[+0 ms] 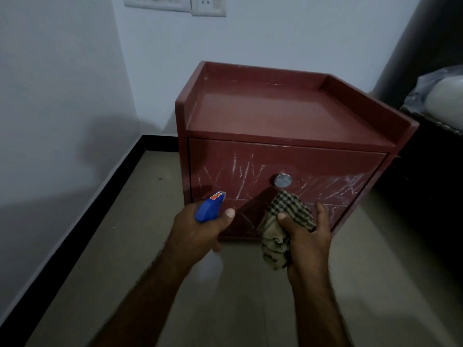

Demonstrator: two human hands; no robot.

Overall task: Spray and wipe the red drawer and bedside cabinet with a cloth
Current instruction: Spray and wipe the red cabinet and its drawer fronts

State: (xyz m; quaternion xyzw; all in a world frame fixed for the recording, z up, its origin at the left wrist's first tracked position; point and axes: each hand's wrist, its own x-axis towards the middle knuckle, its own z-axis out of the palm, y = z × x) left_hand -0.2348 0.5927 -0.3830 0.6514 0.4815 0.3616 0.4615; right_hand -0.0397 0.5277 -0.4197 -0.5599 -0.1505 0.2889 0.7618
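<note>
1. Floor [125, 246]: tiled, with a dark skirting along the wall. The bedside cabinet [263, 111] stands on it in the corner, just beside a bed [426, 184] on the right.
2. Cabinet: red, upright, with a raised rim on three sides of the top. The top looks dusty and shows a few pale marks, so it probably still needs wiping.
3. Red drawer [238, 171]: closed, its front facing the camera. Pale streaks cross it; wet film or scratches, cannot tell which.
4. Left hand [198, 234]: fingers clamped round the neck of the spray bottle [208, 209], thumb lying along the blue head. The nozzle points at the drawer's lower left, close to it, likely aimed to wet that patch.
5. Right hand [308, 239]: fingers clamped on the bunched checked cloth [283, 219]. The wad sits near the drawer front just below the knob [282, 180]; contact cannot be told. Holding it bunched gives a firm pad for rubbing.
6. Step, as judged: spraying the drawer front, with the wipe to follow at once since both tools are at the surface.
7. Risk: the knob blocks a straight pass, so the cloth has to work around it.
</note>
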